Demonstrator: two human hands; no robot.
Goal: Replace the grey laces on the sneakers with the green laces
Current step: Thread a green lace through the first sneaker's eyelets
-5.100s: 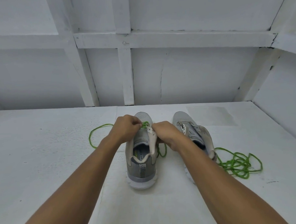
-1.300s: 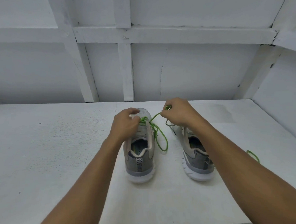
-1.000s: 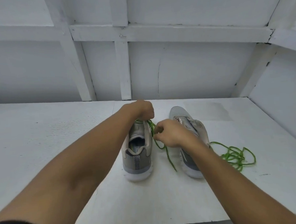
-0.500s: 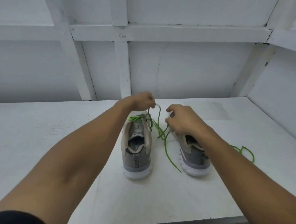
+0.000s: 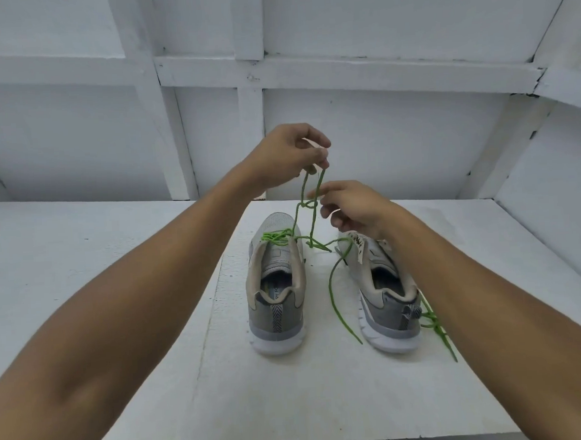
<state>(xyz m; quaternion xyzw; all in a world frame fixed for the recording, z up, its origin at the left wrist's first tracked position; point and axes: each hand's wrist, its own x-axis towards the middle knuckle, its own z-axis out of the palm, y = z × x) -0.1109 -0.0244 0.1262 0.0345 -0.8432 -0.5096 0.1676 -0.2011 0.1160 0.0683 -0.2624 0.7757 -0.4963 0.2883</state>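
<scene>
Bright green lace (image 5: 278,236) above grey left sneaker (image 5: 277,324), white-soled, beige-collared, with black-and-white chevron heel tab (image 5: 276,316); right of it, matching grey sneaker (image 5: 387,304); beneath, white table (image 5: 82,247).

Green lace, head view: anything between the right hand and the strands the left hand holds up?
Nothing visible. The left hand pinches the green lace above the laced sneaker; the right hand sits beside the raised strands, a fingertip at them. Whether it pinches them is unclear.
</scene>
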